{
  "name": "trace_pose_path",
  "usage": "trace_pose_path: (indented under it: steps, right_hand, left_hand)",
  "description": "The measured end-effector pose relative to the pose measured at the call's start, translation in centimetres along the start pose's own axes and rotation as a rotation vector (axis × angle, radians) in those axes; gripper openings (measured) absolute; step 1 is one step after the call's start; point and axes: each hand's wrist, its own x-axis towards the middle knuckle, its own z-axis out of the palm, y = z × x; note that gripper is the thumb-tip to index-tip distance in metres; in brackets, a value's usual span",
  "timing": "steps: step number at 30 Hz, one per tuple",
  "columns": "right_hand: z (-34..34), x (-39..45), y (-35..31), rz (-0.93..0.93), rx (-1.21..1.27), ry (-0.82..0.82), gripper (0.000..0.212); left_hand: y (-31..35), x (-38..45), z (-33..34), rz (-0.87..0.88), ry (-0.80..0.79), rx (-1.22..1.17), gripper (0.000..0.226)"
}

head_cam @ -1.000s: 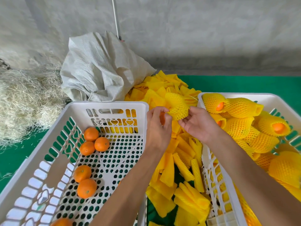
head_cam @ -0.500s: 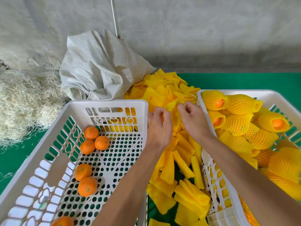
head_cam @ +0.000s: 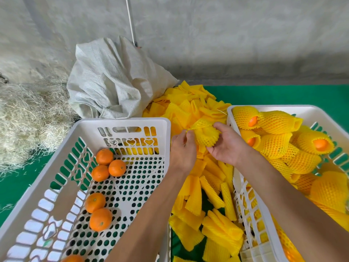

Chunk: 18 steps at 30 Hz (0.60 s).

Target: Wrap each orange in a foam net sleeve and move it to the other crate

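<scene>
Between the two crates, both my hands hold one yellow foam net sleeve [head_cam: 204, 134] stretched open above the sleeve pile [head_cam: 205, 188]. My left hand [head_cam: 182, 148] pinches its left edge; my right hand [head_cam: 226, 146] grips its right side. I cannot tell if an orange is inside it. The left white crate [head_cam: 124, 123] holds several bare oranges [head_cam: 110, 164]. The right white crate [head_cam: 243, 108] is filled with several oranges wrapped in sleeves [head_cam: 273, 142].
A crumpled white woven sack [head_cam: 113, 80] lies behind the left crate, with pale straw [head_cam: 24, 118] to its left. A grey concrete wall runs along the back. Green matting [head_cam: 283, 95] covers the ground.
The sleeve was pushed down between my hands half a second ago; now both hands have drawn it back up and spread it open. My right hand has moved right and lower.
</scene>
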Motion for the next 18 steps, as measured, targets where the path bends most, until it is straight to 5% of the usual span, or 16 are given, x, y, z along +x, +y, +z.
trace_pose_path:
  steps: [4, 9, 13, 18]
  right_hand:
    - [0.0, 0.2, -0.2, -0.044, -0.224, 0.088, 0.032]
    - [-0.2, 0.5, -0.3, -0.072, -0.292, 0.037, 0.055]
    - [-0.4, 1.2, -0.4, -0.176, -0.214, 0.133, 0.058]
    - [-1.2, 2.0, 0.1, -0.399, -0.187, 0.3, 0.027]
  left_hand:
    - [0.7, 0.3, -0.3, -0.252, -0.056, -0.183, 0.032]
    - [0.9, 0.5, -0.4, -0.326, -0.033, -0.211, 0.033]
    - [1.2, 0.5, -0.4, -0.282, -0.034, -0.285, 0.029]
    - [1.0, -0.6, -0.8, 0.062, -0.059, -0.329, 0.027]
